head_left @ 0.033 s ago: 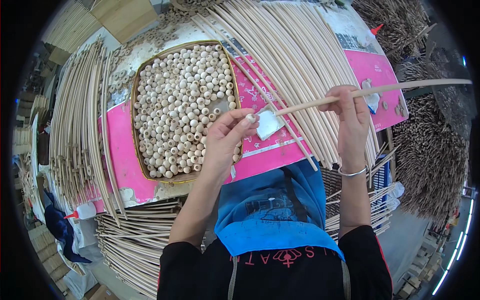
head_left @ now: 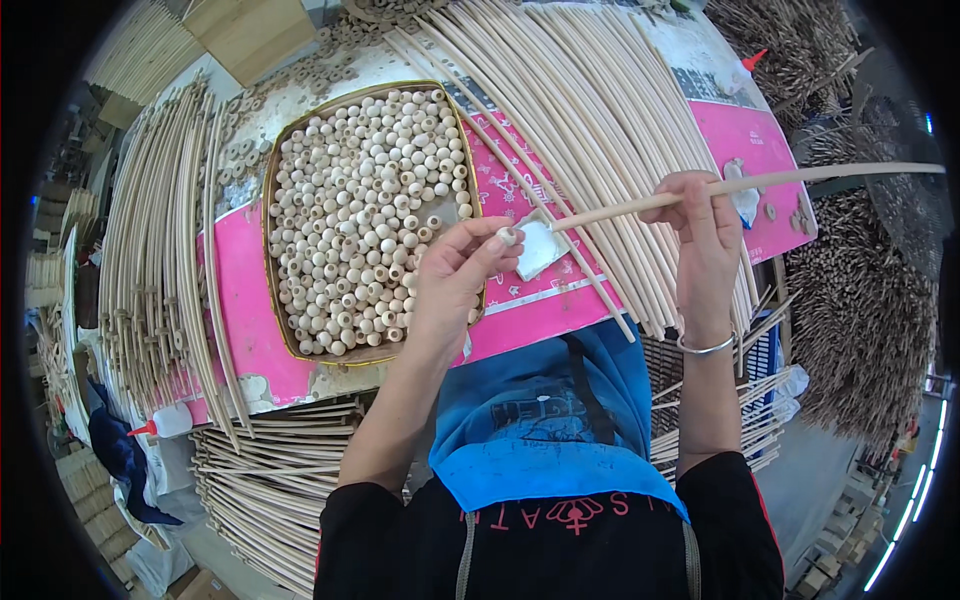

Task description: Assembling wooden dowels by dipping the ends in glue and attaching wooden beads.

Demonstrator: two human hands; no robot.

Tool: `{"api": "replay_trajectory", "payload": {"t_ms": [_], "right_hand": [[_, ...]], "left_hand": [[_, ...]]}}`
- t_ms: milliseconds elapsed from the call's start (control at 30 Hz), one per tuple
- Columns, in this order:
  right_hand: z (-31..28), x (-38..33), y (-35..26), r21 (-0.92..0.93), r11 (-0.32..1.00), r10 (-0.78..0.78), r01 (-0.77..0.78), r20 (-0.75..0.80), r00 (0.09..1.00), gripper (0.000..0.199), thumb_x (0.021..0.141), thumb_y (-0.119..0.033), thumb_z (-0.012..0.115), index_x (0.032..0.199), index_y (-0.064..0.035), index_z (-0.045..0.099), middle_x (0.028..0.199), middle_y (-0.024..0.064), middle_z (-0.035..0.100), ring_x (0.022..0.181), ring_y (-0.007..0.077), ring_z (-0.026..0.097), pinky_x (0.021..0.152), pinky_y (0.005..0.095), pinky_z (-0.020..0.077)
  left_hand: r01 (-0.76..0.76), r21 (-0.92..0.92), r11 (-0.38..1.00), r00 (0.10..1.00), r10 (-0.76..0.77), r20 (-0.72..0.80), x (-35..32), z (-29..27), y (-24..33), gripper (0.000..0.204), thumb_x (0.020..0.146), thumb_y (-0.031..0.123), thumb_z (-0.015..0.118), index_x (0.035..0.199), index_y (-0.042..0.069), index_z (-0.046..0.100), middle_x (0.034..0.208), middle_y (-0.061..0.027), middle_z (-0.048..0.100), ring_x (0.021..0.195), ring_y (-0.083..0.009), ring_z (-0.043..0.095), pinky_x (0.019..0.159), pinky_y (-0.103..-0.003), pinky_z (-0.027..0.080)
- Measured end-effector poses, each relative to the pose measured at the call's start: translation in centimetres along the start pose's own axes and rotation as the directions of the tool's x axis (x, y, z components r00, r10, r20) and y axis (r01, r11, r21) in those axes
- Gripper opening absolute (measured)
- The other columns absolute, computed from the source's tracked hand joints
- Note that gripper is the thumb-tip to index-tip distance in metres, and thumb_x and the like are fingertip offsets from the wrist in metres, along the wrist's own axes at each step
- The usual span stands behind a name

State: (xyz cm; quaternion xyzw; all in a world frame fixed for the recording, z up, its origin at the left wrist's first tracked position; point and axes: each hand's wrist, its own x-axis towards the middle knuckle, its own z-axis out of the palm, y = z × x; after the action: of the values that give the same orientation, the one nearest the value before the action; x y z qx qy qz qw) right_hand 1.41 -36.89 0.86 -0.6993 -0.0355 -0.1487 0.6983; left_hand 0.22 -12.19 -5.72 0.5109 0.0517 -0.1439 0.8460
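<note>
Left hand (head_left: 450, 285): finger and thumb pinched narrow on one bead (head_left: 510, 236), right at their tips. Right hand (head_left: 704, 235): fingers wrapped round a stick (head_left: 620, 208), well back from its tip. The tip points at my left fingers but is apart from the bead, at the right side of a white pad (head_left: 541, 252); can't tell if it touches or hovers. Bead hole: can't make out its facing.

My judgement on handling: steer the tip with small right-wrist turns, since the long tail magnifies any swing. Pinch the bead by its sides, thumb off the hole, clear of the white stuff. Keep bead and stick in one line.

Edges: tray (head_left: 267, 235) of loose beads, its right rim close by my left fingers; don't knock it. Near edge of the pink table (head_left: 245, 285) runs just below both hands. A row of sticks (head_left: 600, 95) lies under the held stick and on beyond my fingers, so lifting beats sliding. Between tray and row only a narrow pink strip shows: tight sideways room. The stick's tail reaches out past my right fingers toward a big bundle (head_left: 850, 300); watch that side on turns.
</note>
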Motion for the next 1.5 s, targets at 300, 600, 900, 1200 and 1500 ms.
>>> {"api": "replay_trajectory", "payload": {"t_ms": [300,600,900,1200,1500], "right_hand": [[0.3,-0.6,-0.4,0.127,0.992,-0.025,0.026,-0.01,1.0,0.03,0.105,-0.026,0.049,0.099,0.0005,0.061,0.089,0.0095,0.064,0.076,0.0164,0.066,0.073,0.0306,0.056],[0.3,-1.4,1.0,0.113,0.994,0.003,-0.004,0.012,1.0,0.03,0.105,-0.027,0.05,0.097,-0.0003,0.061,0.088,0.009,0.064,0.076,0.0157,0.067,0.072,0.0288,0.0559],[0.7,-3.2,1.2,0.058,0.998,-0.018,0.015,0.045,0.999,0.026,0.107,-0.023,0.045,0.1,-0.0013,0.058,0.092,0.0106,0.061,0.078,0.0177,0.065,0.074,0.0326,0.0563],[2.8,-6.0,2.9,0.317,0.938,0.212,-0.14,-0.208,0.955,0.024,0.104,-0.022,0.052,0.1,-0.0005,0.061,0.087,0.0074,0.067,0.076,0.012,0.066,0.071,0.0275,0.0565],[-10.7,-10.2,-8.5,-0.946,0.226,-0.378,0.232,0.134,0.916,0.034,0.078,-0.022,0.078,0.108,-0.0074,0.071,0.082,0.0069,0.067,0.071,0.0262,0.062,0.07,0.0366,0.0481]], "left_hand": [[0.033,-0.051,0.998,0.997,-0.029,0.069,-0.3,1.8,-0.5,0.026,0.1,0.011,0.056,0.123,-0.002,0.06,0.113,-0.0134,0.068,0.102,-0.0191,0.067,0.09,-0.031,0.055],[0.052,-0.07,0.996,0.996,-0.047,0.073,-1.0,2.2,-0.6,0.026,0.1,0.01,0.057,0.123,-0.002,0.06,0.111,-0.0137,0.068,0.099,-0.0191,0.067,0.088,-0.032,0.056],[-0.092,0.093,0.991,0.996,0.09,0.026,-1.0,2.3,-1.2,0.023,0.097,0.012,0.063,0.116,-0.002,0.065,0.098,-0.0096,0.07,0.092,-0.0146,0.068,0.086,-0.028,0.055],[-0.141,-0.154,0.978,0.99,0.138,-0.032,0.8,4.8,-1.6,0.029,0.1,0.011,0.057,0.128,0.001,0.055,0.109,-0.0081,0.066,0.096,-0.0161,0.067,0.086,-0.031,0.058],[-0.316,0.048,0.948,0.949,0.315,0.033,3.7,2.9,2.7,0.044,0.1,0.011,0.058,0.141,0.0,0.046,0.102,-0.0083,0.066,0.09,-0.0133,0.065,0.079,-0.027,0.056]]}}
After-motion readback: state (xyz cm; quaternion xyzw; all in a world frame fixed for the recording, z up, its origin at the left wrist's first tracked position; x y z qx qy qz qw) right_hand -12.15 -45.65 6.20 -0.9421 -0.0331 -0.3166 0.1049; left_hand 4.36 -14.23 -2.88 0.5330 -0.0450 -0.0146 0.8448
